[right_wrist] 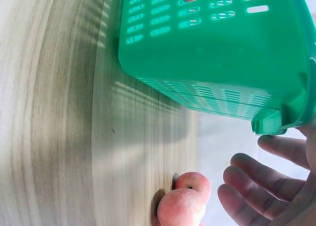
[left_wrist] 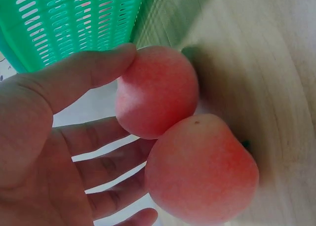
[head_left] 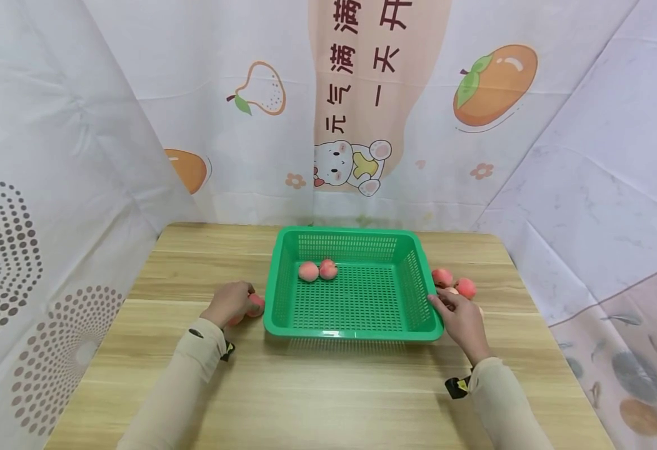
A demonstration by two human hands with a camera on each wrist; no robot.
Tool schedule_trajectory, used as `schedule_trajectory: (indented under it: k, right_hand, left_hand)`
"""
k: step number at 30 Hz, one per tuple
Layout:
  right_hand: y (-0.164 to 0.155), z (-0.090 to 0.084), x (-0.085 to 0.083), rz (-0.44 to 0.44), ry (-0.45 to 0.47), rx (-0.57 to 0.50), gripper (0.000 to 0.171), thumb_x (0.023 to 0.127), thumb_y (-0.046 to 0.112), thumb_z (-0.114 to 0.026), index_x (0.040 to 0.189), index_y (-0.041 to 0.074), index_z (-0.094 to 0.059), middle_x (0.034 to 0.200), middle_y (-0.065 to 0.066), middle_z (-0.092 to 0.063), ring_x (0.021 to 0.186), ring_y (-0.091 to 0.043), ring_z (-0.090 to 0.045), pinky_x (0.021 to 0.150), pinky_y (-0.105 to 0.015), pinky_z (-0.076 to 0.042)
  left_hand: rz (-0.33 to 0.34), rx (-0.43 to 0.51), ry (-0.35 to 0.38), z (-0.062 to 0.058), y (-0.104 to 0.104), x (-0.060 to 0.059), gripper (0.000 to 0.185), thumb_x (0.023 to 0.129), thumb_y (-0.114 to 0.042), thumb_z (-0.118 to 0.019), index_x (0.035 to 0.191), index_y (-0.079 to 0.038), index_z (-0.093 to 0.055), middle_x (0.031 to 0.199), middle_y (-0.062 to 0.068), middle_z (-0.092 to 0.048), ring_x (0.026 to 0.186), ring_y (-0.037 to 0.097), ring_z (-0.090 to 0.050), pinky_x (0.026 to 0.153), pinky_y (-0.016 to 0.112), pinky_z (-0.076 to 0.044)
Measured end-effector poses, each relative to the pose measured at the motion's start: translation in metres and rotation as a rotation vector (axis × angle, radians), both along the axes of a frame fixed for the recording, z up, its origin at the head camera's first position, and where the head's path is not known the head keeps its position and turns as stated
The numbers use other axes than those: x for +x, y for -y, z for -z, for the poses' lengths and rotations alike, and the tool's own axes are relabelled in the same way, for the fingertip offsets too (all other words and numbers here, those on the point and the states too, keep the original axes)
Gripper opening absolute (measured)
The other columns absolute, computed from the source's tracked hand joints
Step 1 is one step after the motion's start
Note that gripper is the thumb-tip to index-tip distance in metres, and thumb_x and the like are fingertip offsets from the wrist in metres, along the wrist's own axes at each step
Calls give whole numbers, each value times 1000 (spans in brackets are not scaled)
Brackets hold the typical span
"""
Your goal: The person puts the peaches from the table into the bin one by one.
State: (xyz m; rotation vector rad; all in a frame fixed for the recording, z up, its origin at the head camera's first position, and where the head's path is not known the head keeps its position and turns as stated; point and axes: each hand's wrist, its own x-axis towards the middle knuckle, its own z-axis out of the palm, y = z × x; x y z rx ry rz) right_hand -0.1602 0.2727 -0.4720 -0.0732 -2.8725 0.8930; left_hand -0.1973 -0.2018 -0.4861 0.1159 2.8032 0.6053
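Note:
A green perforated plastic basket [head_left: 356, 335] stands mid-table, with two pink peaches [head_left: 318, 270] at the left inside it. Left of the basket, my left hand [head_left: 229, 304] holds a peach [left_wrist: 158, 93] between thumb and fingers, low over the wooden tabletop. A second peach [left_wrist: 202, 169] lies against that one, below it in the left wrist view. My right hand [head_left: 464, 323] grips the basket's right rim, thumb on top and index finger underneath; its other fingers [right_wrist: 266, 179] are spread away from the basket wall.
Several peaches [head_left: 466, 288] lie on the table right of the basket, partly hidden by the right hand. The wooden table [head_left: 328, 400] ends at a printed curtain [head_left: 238, 137] behind, with more cloth hanging at both sides.

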Motion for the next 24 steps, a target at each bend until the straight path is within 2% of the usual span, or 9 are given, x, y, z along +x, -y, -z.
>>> schedule_trajectory:
  k: [3, 6, 11, 14, 19, 24]
  right_hand:
    - [0, 0, 0, -2, 0, 1, 50, 98, 42, -55, 124, 0, -65, 105, -20, -72, 89, -29, -66, 70, -35, -51]
    - [0, -1, 1, -1, 2, 1, 50, 98, 42, -55, 123, 0, -66, 105, -20, -72, 89, -29, -66, 70, -35, -51]
    - [-1, -1, 1, -9, 7, 14, 51, 99, 43, -54, 124, 0, -65, 108, -21, -71, 86, -27, -64, 70, -34, -49]
    - [-2, -2, 0, -13, 14, 15, 52, 99, 44, -53, 124, 0, -65, 108, -21, -70, 83, -25, -62, 68, -33, -48]
    - [-2, -1, -1, -11, 15, 12, 51, 99, 44, -54, 123, 1, -66, 106, -20, -71, 82, -24, -61, 67, -32, -48]
    - [-1, -2, -1, -8, 21, 10, 51, 99, 44, -54, 123, 1, -66, 105, -20, -71, 81, -23, -61, 67, -31, -47]
  left_hand:
    - [-17, -7, -20, -3, 1, -1, 42, 82, -27, -75, 112, 2, -67, 103, 18, -69, 90, 30, -61, 81, 44, -50]
    - [-44, -14, -74, -7, 2, -3, 46, 84, -29, -72, 115, 4, -65, 107, 22, -69, 94, 35, -64, 83, 48, -51]
    - [-148, 58, -192, -18, 3, -8, 50, 88, -35, -67, 117, 5, -62, 109, 26, -68, 98, 41, -64, 84, 51, -51]
    - [-186, 107, -245, -25, 2, -11, 50, 89, -37, -66, 117, 4, -62, 107, 24, -68, 95, 39, -65, 82, 49, -51]
    - [-198, 182, -257, -35, 0, -16, 52, 89, -35, -68, 123, 3, -59, 112, 21, -67, 96, 33, -64, 82, 46, -52]
    - [-191, 247, -282, -42, -5, -19, 53, 90, -31, -69, 130, 1, -57, 120, 20, -64, 102, 32, -61, 87, 46, -52]
